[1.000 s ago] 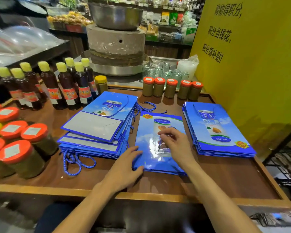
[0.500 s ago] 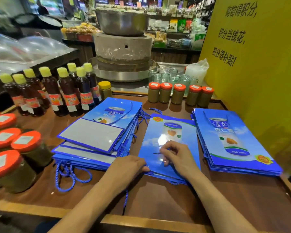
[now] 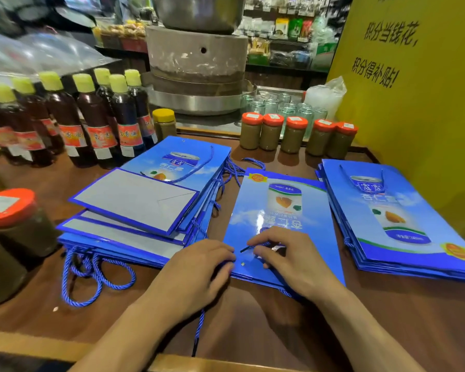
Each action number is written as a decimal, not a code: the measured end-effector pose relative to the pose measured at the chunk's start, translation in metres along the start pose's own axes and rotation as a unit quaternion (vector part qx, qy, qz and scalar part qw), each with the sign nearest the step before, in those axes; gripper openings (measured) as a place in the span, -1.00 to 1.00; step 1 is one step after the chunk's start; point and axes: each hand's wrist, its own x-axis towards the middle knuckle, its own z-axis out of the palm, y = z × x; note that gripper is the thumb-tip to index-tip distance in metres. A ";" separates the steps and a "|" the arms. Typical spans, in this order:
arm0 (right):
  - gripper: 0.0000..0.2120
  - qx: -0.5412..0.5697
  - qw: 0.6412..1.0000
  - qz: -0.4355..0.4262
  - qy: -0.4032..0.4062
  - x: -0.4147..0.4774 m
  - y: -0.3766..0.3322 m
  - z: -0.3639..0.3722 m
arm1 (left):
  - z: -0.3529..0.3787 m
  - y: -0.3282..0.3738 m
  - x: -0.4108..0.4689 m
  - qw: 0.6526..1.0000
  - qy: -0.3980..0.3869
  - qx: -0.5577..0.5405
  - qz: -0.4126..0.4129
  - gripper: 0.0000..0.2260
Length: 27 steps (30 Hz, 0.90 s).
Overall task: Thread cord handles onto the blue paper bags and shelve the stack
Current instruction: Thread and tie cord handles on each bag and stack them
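Shop table [image 3: 387, 312]; threading step. Cord tip [image 3: 244, 249] pinched in right fingers [image 3: 258, 241] just above hole [image 3: 242, 263], blue paper bag [image 3: 274, 218] edge gripped by curled left fingers [image 3: 220, 254]. Next, probably: aiming tip through.

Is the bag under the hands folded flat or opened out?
Folded flat: the bag lies face up on the table; right hand pinches a cord end over it.

Yellow-capped dark bottles [image 3: 94, 122] stand at ten o'clock on the tabletop [image 3: 387, 318], orange-lidded jars [image 3: 293, 135] at one, a stone mill [image 3: 196, 57] at twelve.
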 end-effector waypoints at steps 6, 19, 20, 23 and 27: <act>-0.84 -0.038 0.999 -0.002 -0.015 0.002 0.004 0.000 | -0.004 -0.001 -0.001 0.999 -0.012 -0.029 -0.008 -0.69; -0.91 -0.110 0.991 -0.062 -0.053 -0.001 0.006 0.001 | -0.006 0.003 0.001 0.995 0.005 -0.083 -0.048 -0.69; -0.90 -0.110 0.991 -0.061 -0.055 -0.001 0.006 0.000 | -0.005 0.003 0.001 0.995 0.011 -0.081 -0.051 -0.73; -0.90 -0.118 0.989 -0.064 -0.058 -0.002 0.005 -0.001 | -0.005 0.006 0.003 0.994 0.026 -0.084 -0.058 -0.85; -0.92 -0.134 0.986 -0.078 -0.061 -0.002 0.005 -0.001 | -0.006 0.007 0.003 0.996 0.016 -0.070 -0.051 -0.87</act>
